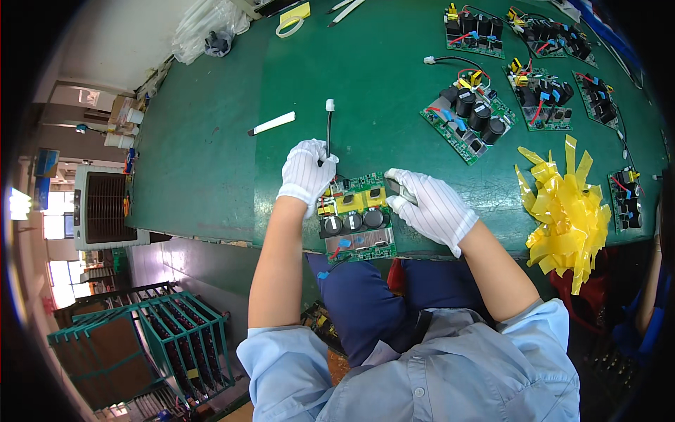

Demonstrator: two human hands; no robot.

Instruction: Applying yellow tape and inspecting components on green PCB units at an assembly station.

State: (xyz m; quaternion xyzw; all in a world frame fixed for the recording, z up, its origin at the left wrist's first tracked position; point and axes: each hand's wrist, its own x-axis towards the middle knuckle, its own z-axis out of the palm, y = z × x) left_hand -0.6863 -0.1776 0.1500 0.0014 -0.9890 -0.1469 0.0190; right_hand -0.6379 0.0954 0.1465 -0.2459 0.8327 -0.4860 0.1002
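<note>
A green circuit board [383, 250] with round black capacitors and a strip of yellow tape lies on the table near its front edge. My left hand [307, 172], in a white striped glove, is closed at the board's upper left corner. Its fingers pinch a black cable [328, 133] that ends in a white connector [330, 105]. At the board's right edge my right hand [434, 207], gloved too, is closed around a small dark grey object [395, 186] whose kind I cannot make out.
A white-handled tool [273, 124] lies beyond my left hand. Several similar boards [470, 116] stand at the right. Yellow tape strips [566, 211] hang over the front edge. A tape roll [289, 27] and plastic bags [204, 32] are at the back. A green rack [179, 344] stands lower left.
</note>
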